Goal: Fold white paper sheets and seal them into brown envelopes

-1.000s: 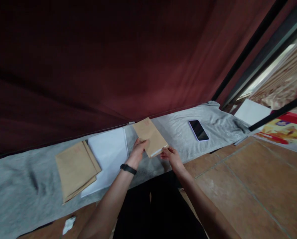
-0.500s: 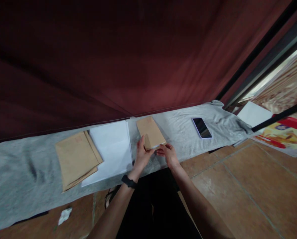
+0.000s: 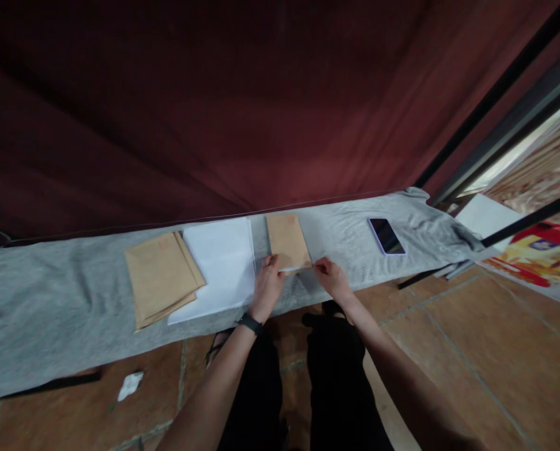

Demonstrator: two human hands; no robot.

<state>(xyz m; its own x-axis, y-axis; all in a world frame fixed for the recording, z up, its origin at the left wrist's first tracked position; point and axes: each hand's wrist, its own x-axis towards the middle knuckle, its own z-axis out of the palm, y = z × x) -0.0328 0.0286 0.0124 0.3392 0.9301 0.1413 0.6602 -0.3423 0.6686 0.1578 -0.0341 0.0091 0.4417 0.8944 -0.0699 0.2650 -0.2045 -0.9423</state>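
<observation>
Seen from my remote post, the left hand (image 3: 268, 285) and right hand (image 3: 331, 277) pinch a kraft envelope (image 3: 288, 241) by its near corners on the draped worktop (image 3: 339, 235), apparently tending its mouth; next calls for steady corners.

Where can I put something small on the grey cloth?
Bare cloth shows left of the envelope stack, between the single envelope and the phone, and, wrinkled, right of the phone. It's crowded in the middle: the stack overlaps the white paper, the left hand holds the single envelope beside it, and the right hand is at that envelope's near right corner.
</observation>
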